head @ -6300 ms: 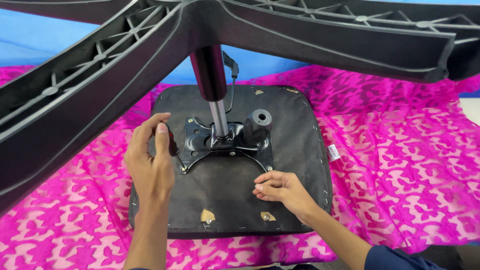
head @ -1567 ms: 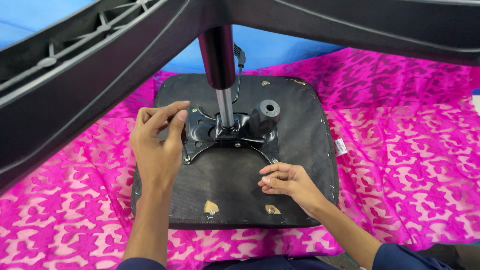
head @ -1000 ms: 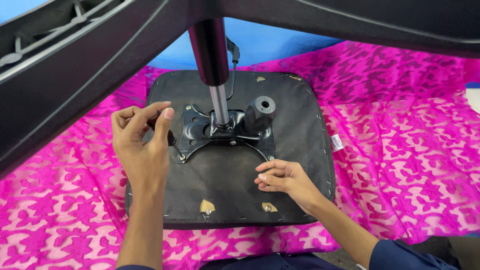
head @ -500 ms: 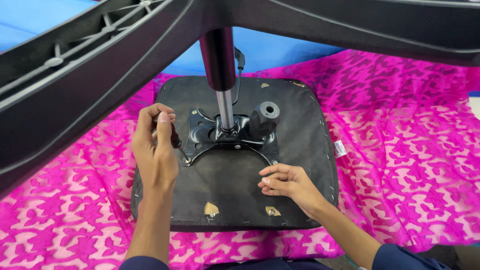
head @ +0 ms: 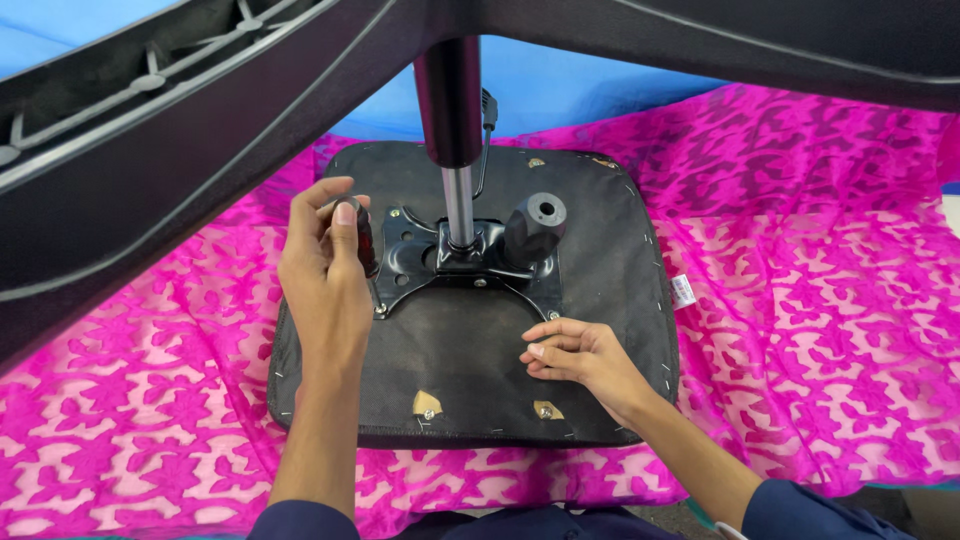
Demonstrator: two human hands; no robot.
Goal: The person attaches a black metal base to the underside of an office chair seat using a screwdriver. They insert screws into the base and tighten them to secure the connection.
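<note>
My left hand point(head: 325, 270) is closed around a dark screwdriver handle point(head: 362, 235), tip at the screw point(head: 380, 311) on the left corner of the metal plate point(head: 450, 270) — set on the upturned chair seat point(head: 600, 260), itself on pink cloth point(head: 800, 300). Risk: a tilted tool could slip off the screw and mar its head. The column point(head: 452, 130) rises from the plate's centre; the chair base point(head: 150, 150) could sway. My right hand point(head: 580, 352) holds nothing and rests flat near the seat's front edge — a slipped tip could reach it.

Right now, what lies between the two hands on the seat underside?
In the head view, only bare black fabric of the seat underside separates left hand from right hand.
</note>
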